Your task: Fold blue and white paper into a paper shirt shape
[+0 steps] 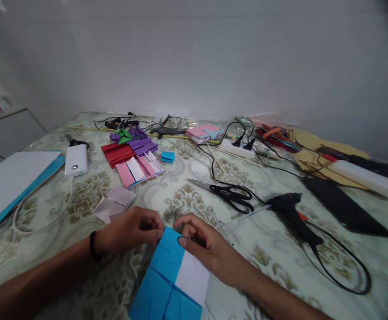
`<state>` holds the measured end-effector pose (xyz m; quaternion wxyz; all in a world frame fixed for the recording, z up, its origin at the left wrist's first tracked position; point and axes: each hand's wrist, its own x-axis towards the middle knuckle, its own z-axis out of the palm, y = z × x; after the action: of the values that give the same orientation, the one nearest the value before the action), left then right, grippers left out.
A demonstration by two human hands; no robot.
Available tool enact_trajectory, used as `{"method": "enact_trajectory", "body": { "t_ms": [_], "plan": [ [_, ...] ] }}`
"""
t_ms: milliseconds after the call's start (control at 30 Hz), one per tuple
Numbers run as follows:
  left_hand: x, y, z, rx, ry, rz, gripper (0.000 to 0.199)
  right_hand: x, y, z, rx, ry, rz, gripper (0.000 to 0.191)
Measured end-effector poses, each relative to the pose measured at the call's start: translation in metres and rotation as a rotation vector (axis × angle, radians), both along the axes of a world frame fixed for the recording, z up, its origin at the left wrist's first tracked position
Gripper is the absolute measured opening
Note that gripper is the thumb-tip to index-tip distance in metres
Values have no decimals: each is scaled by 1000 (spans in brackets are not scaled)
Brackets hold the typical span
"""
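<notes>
A blue and white folded paper piece (pixel 171 280), creased and with a slit across it, lies low in the middle of the head view. My right hand (pixel 210 249) grips its upper right edge, thumb on top and fingers behind. At the top left corner of the paper, my left hand (pixel 140 229) is closed in a pinch; whether the corner is between its fingertips is hard to see. A pale pink folded paper (pixel 116 203) lies just beyond my left hand. Black-handled scissors (pixel 229 193) rest past my right hand, blades pointing left.
On the right are a black glue gun (pixel 292 218) with a looping cord and a black flat case (pixel 347 206). Further back stand a power strip (pixel 237 149) and folded coloured papers (pixel 140 144). A white power bank (pixel 76 160) and paper sheets (pixel 14 178) lie left.
</notes>
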<state>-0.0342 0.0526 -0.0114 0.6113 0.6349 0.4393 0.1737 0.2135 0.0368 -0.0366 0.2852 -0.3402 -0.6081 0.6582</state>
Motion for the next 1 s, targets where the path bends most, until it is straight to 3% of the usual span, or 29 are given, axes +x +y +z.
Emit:
{"method": "enact_trajectory", "body": {
  "t_ms": [400,767,1000],
  "plan": [
    [5,-7,4,226,148,-28,30,-1,0,-1,28,2,-10,44],
    [9,-11,-1,349,254,-23,14,-1,-3,-1,126,-112,16,30],
    [8,-11,-2,311,213,-22,5,-1,-3,1,87,-99,20,35]
  ]
}}
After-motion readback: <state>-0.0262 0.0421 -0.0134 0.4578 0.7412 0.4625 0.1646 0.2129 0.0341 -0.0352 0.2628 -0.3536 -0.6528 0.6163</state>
